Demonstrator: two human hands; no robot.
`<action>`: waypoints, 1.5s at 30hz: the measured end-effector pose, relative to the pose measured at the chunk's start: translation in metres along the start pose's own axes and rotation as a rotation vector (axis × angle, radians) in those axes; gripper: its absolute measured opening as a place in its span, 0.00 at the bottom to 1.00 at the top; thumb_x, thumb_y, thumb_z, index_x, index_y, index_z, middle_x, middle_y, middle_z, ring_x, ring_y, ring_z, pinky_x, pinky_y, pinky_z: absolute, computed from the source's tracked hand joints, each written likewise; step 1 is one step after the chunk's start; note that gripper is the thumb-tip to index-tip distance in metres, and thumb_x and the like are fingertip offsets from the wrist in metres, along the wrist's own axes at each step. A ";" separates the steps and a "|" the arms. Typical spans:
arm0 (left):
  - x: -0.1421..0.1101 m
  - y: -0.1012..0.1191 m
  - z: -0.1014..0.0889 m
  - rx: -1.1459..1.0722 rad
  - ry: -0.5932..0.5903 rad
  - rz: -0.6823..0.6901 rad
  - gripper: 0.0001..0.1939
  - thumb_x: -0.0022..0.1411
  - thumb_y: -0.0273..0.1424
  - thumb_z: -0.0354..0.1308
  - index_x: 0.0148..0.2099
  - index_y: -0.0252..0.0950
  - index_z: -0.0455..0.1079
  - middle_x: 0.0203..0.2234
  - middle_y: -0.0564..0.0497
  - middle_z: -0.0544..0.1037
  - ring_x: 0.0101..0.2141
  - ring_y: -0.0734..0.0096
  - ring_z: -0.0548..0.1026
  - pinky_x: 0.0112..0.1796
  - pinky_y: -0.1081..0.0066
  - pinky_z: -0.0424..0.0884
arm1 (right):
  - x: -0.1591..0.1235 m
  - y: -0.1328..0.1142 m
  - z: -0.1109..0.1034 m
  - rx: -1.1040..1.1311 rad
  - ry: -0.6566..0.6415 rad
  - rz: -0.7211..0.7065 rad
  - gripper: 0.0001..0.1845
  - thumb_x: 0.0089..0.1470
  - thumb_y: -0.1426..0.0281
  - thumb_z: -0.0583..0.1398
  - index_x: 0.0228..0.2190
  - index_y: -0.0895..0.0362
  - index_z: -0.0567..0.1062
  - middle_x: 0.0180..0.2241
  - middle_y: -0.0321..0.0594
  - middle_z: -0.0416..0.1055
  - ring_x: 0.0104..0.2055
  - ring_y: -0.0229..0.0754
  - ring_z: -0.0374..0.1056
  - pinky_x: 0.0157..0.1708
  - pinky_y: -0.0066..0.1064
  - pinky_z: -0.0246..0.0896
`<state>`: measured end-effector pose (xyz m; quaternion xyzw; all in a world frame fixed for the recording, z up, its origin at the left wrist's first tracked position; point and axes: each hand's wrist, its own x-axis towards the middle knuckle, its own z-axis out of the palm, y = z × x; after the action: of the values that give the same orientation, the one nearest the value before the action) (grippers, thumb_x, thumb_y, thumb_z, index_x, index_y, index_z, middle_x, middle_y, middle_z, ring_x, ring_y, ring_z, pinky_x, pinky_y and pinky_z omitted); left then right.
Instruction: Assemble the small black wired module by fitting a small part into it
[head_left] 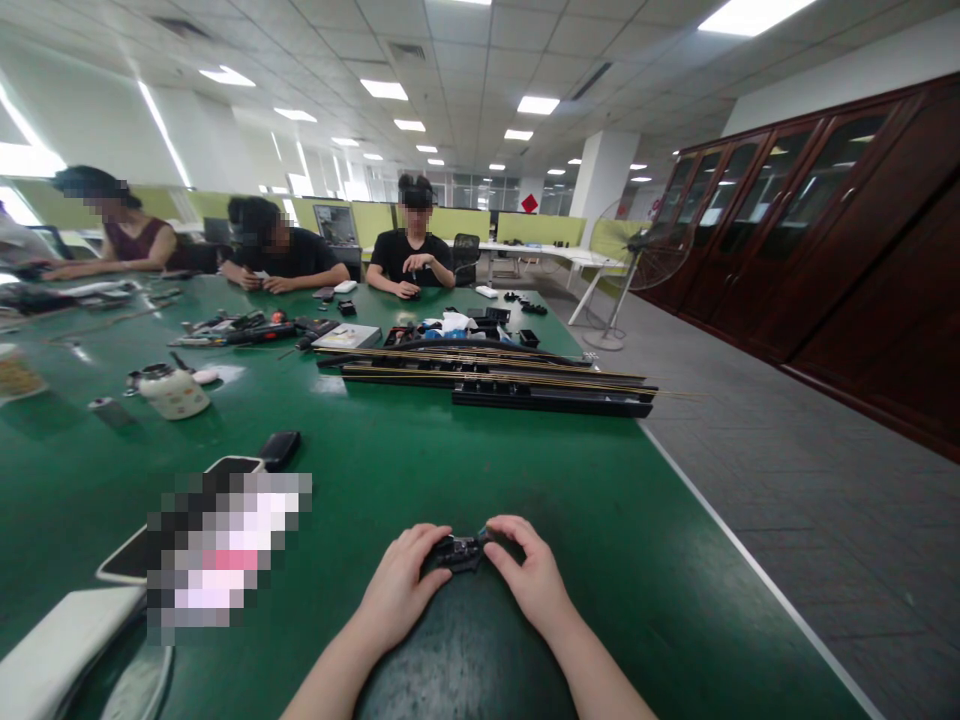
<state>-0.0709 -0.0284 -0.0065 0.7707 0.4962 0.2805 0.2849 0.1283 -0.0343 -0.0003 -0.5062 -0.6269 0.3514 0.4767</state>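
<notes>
A small black plastic part (pixel 460 553) with fine detail on its upper side is between my two hands, just above or on the green table. My left hand (pixel 406 573) grips its left end, thumb below and fingers above. At its right end my right hand (pixel 529 571) has thumb and forefinger close together, pinching near a small bluish bit at the corner. What exactly the right fingertips hold is too small to make out. The part's kind cannot be told from here.
Long black rails (pixel 555 402) with thin brass-coloured rods lie across the green table (pixel 420 450). Left of me are a phone (pixel 180 520), a white box (pixel 67 650) and a patterned jar (pixel 175 392). Tools (pixel 247 332) lie farther back. Several people sit opposite; a fan (pixel 637 245) stands right.
</notes>
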 end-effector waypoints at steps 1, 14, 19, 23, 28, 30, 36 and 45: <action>0.000 0.000 0.000 0.000 0.002 0.002 0.20 0.52 0.32 0.52 0.49 0.42 0.62 0.44 0.46 0.69 0.45 0.62 0.65 0.46 0.59 0.61 | -0.001 -0.002 0.000 -0.033 -0.018 -0.052 0.10 0.46 0.68 0.59 0.34 0.53 0.73 0.39 0.42 0.70 0.44 0.44 0.64 0.47 0.40 0.57; -0.001 -0.003 0.003 0.040 0.024 0.018 0.19 0.52 0.32 0.52 0.48 0.42 0.63 0.44 0.47 0.69 0.44 0.63 0.66 0.44 0.60 0.63 | -0.005 -0.012 0.011 -0.457 -0.213 -0.190 0.13 0.45 0.70 0.61 0.36 0.45 0.73 0.39 0.38 0.71 0.44 0.46 0.62 0.44 0.40 0.55; -0.001 -0.003 0.004 0.050 0.035 0.016 0.19 0.51 0.30 0.52 0.48 0.42 0.63 0.44 0.48 0.69 0.44 0.64 0.67 0.44 0.61 0.63 | -0.004 -0.014 0.011 -0.446 -0.207 -0.167 0.13 0.44 0.69 0.62 0.35 0.45 0.74 0.38 0.36 0.71 0.43 0.45 0.63 0.44 0.39 0.54; 0.000 -0.001 0.003 0.063 0.034 0.016 0.19 0.51 0.30 0.52 0.48 0.42 0.63 0.43 0.48 0.70 0.44 0.65 0.67 0.44 0.63 0.63 | -0.004 -0.012 0.011 -0.422 -0.209 -0.152 0.12 0.43 0.69 0.63 0.34 0.44 0.75 0.38 0.36 0.72 0.43 0.45 0.63 0.44 0.40 0.54; 0.000 0.000 0.002 0.063 0.024 0.001 0.19 0.52 0.31 0.52 0.48 0.41 0.64 0.44 0.48 0.70 0.44 0.64 0.67 0.44 0.62 0.63 | -0.003 -0.012 0.010 -0.417 -0.212 -0.147 0.13 0.42 0.69 0.63 0.34 0.44 0.75 0.39 0.36 0.72 0.44 0.45 0.63 0.44 0.40 0.54; 0.000 -0.001 0.002 0.057 0.018 -0.006 0.19 0.52 0.31 0.52 0.49 0.41 0.63 0.44 0.47 0.70 0.44 0.64 0.67 0.45 0.62 0.62 | -0.004 -0.013 0.009 -0.415 -0.219 -0.141 0.15 0.41 0.69 0.63 0.35 0.45 0.74 0.39 0.36 0.72 0.44 0.45 0.63 0.45 0.40 0.54; 0.000 -0.002 0.002 0.018 0.024 -0.015 0.20 0.52 0.31 0.52 0.49 0.41 0.63 0.45 0.47 0.69 0.45 0.63 0.66 0.46 0.60 0.61 | -0.005 -0.016 0.007 -0.359 -0.179 -0.080 0.23 0.40 0.71 0.62 0.42 0.51 0.69 0.42 0.38 0.70 0.46 0.43 0.62 0.47 0.38 0.53; 0.000 -0.003 0.002 -0.149 0.052 -0.055 0.19 0.52 0.29 0.51 0.48 0.41 0.62 0.44 0.48 0.68 0.41 0.67 0.68 0.44 0.63 0.63 | -0.004 -0.010 0.010 -0.390 -0.131 -0.014 0.23 0.40 0.72 0.60 0.43 0.54 0.68 0.42 0.43 0.69 0.47 0.47 0.61 0.48 0.40 0.53</action>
<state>-0.0715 -0.0278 -0.0096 0.7260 0.5022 0.3284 0.3360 0.1160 -0.0401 0.0046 -0.5606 -0.7163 0.2522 0.3302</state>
